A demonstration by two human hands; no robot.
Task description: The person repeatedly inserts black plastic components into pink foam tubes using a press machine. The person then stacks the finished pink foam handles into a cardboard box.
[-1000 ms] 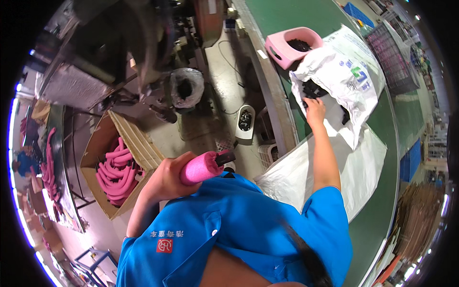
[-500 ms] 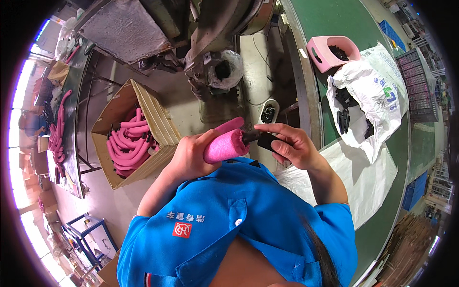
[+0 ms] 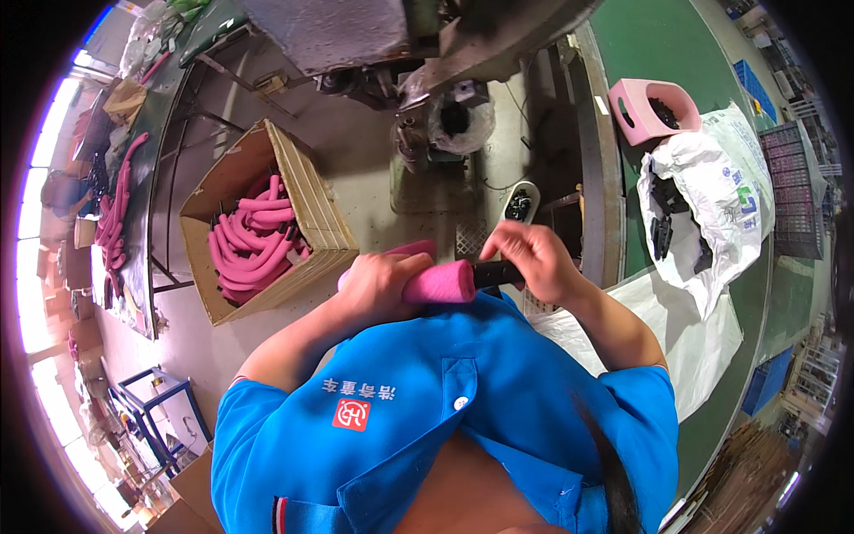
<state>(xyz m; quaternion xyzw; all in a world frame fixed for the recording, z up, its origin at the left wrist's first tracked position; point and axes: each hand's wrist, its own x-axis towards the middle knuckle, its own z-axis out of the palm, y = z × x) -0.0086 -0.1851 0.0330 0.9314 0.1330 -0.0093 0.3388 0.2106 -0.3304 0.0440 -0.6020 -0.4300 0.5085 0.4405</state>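
On the green bench [image 3: 658, 44] at my right, a pink bin [image 3: 642, 126] stands just beside an open white sack [image 3: 703, 158] and white sheeting [image 3: 689, 347]; a cardboard box [image 3: 311, 222] stands on the floor [image 3: 200, 334] to my left.

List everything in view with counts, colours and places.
Held tube: at least one, pink, centre
Fitting: one, black, tube's end
Box: one, brown cardboard, left
Tubes: many, pink, in box
Worktable: one, green, right
Container: one, pink, on worktable
Sack: one, white, on worktable
Parts: several, black, in sack
Machine: one, grey, top centre
Dish: one, white, centre right
Crate: one, dark, far right
Shirt: one, blue, lower centre
Left hand: one, around tube
Right hand: one, at fitting
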